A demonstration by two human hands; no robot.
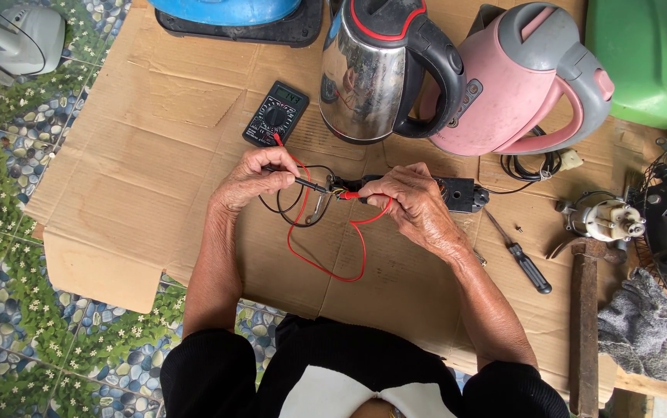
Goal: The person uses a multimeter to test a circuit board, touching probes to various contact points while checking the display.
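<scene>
My left hand (254,176) pinches a thin black test probe (308,184) whose tip points right at a small black electrical part (457,193). My right hand (411,203) grips the red test probe (350,196) and also rests on that black part, covering most of it. Red and black leads (325,267) loop over the cardboard (140,170) and run up to a black handheld meter (275,113) lying just above my left hand.
A steel kettle with a black handle (372,70) and a pink kettle (519,77) stand behind the hands. A screwdriver (521,259), a hammer (582,325), a grey rag (643,325) and a small motor (606,219) lie at right. Green container (651,54) at top right.
</scene>
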